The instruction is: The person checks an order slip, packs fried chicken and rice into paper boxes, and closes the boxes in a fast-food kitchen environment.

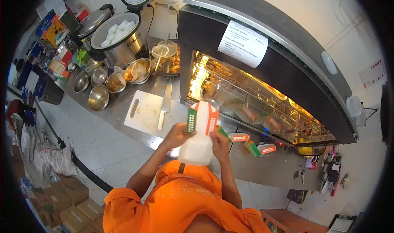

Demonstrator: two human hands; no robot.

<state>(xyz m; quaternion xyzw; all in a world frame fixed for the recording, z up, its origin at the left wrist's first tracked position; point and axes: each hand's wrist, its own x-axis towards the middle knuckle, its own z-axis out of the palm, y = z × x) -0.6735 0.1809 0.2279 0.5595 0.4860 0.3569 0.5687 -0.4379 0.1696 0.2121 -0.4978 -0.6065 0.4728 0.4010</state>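
Note:
Between my two hands is a paper food box [198, 145], partly unfolded, with its plain white inside toward me and green and orange-red printed side flaps. My left hand [176, 135] pinches its left edge by the green flap. My right hand [220, 144] grips the opposite edge below the orange-red flap. The box is held in front of my body, over the near edge of the steel counter. Beyond it to the left lie a white cutting board [143, 110] with crumbs and a knife [166, 103] with a white handle.
A glass-fronted heated display cabinet [246, 97] stands at the right, with food on its racks. More printed boxes [254, 148] lie before it. At the left are several steel bowls [98, 97], a large rice cooker [123, 48] holding white bundles, and a pan of cooked food [172, 65].

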